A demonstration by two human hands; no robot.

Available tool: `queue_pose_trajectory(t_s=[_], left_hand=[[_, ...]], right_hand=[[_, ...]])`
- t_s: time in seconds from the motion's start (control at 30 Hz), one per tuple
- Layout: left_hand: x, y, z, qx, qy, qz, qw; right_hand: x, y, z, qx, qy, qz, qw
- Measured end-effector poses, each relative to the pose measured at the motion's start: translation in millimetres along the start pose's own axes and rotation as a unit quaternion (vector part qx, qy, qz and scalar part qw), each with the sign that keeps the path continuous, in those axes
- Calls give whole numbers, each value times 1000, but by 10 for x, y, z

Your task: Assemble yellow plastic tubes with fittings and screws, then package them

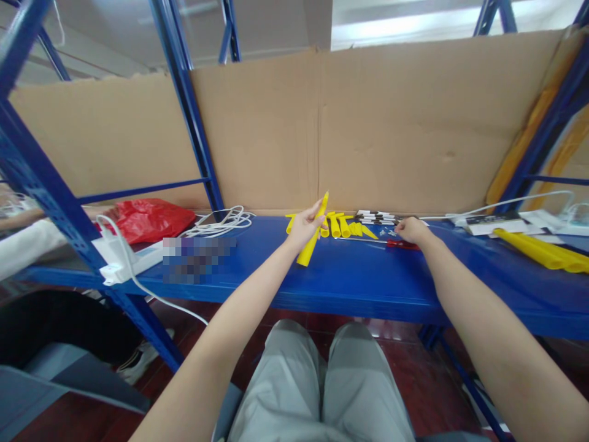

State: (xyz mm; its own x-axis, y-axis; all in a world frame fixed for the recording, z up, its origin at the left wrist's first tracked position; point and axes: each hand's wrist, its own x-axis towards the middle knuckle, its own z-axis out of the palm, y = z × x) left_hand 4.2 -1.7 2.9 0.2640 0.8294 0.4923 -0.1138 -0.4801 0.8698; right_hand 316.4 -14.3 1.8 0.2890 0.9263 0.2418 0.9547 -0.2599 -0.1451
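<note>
My left hand [305, 226] is closed around a yellow tapered tube [307, 250], held tilted with its narrow end up and away from me. Just behind and right of it, more yellow tapered tubes [340, 226] stand in a row on the blue shelf, beside small yellow triangular pieces [363, 231]. My right hand [411, 229] is lowered to the shelf with its fingers drawn together; what they pinch, if anything, is too small to see. Tiny metal parts [389, 233] lie by its fingertips. Under it shows a red screwdriver handle [401, 244], its shaft pointing left.
Black-and-white strips [378, 218] lie at the back of the blue shelf [359, 276]. Long yellow tubes [538, 250] and white boxes are on the right. Leftward are a power strip [150, 255], white cables [225, 221], a red bag [150, 220] and another person's sleeve. Cardboard [391, 123] walls the back.
</note>
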Motion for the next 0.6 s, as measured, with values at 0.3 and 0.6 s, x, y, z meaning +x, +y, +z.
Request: queue_pose_trajectory(t_s=[0.3,0.6], left_hand=[[-176,142,138,27,-101,-191,976],[-186,79,114,14,-172,-198,965]], right_hand=[[22,36,19,-17,-24,-32,999],[131,101,86,14,-7,-51,999]])
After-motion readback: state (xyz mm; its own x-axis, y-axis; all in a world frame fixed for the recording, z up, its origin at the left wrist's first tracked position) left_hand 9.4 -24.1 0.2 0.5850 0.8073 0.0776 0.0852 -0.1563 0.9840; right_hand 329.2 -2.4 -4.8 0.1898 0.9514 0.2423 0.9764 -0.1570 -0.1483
